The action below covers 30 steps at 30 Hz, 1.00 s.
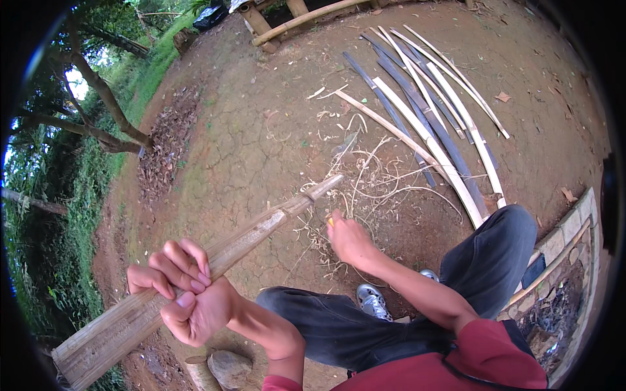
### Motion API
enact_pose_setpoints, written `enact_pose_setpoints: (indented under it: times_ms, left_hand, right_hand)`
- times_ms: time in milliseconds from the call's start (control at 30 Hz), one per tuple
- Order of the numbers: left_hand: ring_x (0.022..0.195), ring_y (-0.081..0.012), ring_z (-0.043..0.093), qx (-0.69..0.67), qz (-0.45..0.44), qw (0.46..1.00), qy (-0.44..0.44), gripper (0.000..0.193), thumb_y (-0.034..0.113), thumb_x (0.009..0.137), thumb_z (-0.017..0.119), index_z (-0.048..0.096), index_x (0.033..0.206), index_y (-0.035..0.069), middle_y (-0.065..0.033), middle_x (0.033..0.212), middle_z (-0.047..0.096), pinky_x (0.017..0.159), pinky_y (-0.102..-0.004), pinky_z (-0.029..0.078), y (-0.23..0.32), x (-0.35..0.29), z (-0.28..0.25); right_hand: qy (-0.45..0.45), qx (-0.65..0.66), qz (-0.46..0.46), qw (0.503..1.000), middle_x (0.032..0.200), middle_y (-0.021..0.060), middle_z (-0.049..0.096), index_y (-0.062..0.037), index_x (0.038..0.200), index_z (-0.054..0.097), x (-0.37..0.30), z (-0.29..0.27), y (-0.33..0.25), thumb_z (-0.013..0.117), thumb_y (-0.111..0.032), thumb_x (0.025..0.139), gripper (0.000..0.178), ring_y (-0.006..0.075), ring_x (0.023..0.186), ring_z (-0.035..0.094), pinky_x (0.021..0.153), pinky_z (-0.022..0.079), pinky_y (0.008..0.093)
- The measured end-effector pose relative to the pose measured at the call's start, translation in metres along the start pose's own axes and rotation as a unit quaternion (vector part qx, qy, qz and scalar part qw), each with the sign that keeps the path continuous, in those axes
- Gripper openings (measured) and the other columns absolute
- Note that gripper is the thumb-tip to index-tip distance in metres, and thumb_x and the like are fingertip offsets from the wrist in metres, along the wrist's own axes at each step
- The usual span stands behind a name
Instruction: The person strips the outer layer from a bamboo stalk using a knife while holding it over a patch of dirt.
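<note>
My left hand (195,296) grips a long split length of bamboo (251,236), its fingers and thumb closed on the wide lower half. The piece slants from the lower left up toward the middle, narrowing to a tip with a ridge, like a node, just below it. My right hand (353,242) is closed a little below and to the right of that tip, apart from it. A small bit of something yellow shows at its fingertips; the rest is hidden in the fist. Thin curled shavings (365,186) lie on the ground beyond this hand.
Several long pale and dark strips (450,117) lie on the bare earth at the upper right. My bent knees frame the lower middle. A stone-edged pit (567,260) is at the right, a cut log (229,368) at the lower left, and tree branches (104,91) at the left.
</note>
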<state>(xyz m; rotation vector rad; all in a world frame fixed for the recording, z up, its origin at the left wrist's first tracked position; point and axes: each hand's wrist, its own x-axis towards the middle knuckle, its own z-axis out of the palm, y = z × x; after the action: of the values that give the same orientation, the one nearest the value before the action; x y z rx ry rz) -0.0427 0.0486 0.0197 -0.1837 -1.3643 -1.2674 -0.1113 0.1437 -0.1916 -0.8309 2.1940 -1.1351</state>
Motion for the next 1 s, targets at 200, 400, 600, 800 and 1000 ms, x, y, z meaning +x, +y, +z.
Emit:
enact_pose_setpoints:
  times_ms: [200,400,600,800,1000]
  left_hand:
    - [0.043,-0.0123,0.029,0.034,0.015,0.999,-0.014,0.015,0.003,0.057,0.044,0.034,0.068,0.006,-0.0052,0.049,0.031,0.039,-0.0237,0.032,0.001,0.001,-0.005]
    - [0.043,-0.0115,0.022,0.062,0.036,0.996,0.047,0.016,0.003,0.054,0.041,0.032,0.065,0.008,-0.0048,0.048,0.027,0.037,-0.0241,0.026,0.0,0.0,-0.009]
    - [0.043,-0.0127,0.023,0.05,0.048,0.998,0.003,0.016,0.003,0.055,0.042,0.033,0.068,0.006,-0.0063,0.047,0.028,0.038,-0.0253,0.029,0.003,-0.008,-0.014]
    - [0.041,-0.0107,0.02,0.098,0.065,0.991,0.065,0.008,0.006,0.063,0.039,0.031,0.064,0.009,-0.0023,0.048,0.024,0.037,-0.0227,0.024,0.002,0.0,-0.018]
    - [0.041,-0.0108,0.021,0.071,0.058,0.993,0.07,0.008,0.006,0.063,0.039,0.032,0.065,0.008,-0.0023,0.049,0.025,0.038,-0.0224,0.024,0.001,-0.011,-0.002]
  right_hand:
    - [-0.021,0.098,-0.099,0.99,0.053,0.0214,0.057,0.0078,0.108,0.043,-0.034,-0.034,-0.051,0.051,-0.014,0.092,0.028,0.04,0.05,0.06,0.047,0.049,0.0488]
    - [0.008,0.032,-0.109,0.993,0.051,0.0199,0.056,0.0038,0.105,0.043,-0.022,-0.017,-0.033,0.051,-0.014,0.091,0.024,0.0405,0.051,0.06,0.048,0.049,0.0487]
    - [-0.024,0.045,-0.155,0.987,0.053,0.0178,0.057,0.0017,0.103,0.042,-0.058,-0.041,-0.068,0.051,-0.015,0.091,0.022,0.0371,0.049,0.061,0.046,0.05,0.0475]
    - [0.006,0.013,-0.13,0.991,0.053,0.0176,0.057,0.0054,0.101,0.045,-0.032,-0.02,-0.045,0.049,-0.012,0.092,0.02,0.0351,0.049,0.062,0.046,0.05,0.0434]
    - [0.012,-0.049,-0.066,0.997,0.054,0.019,0.058,0.0046,0.101,0.042,-0.001,0.011,0.023,0.044,-0.014,0.096,0.019,0.0341,0.05,0.063,0.044,0.05,0.0425]
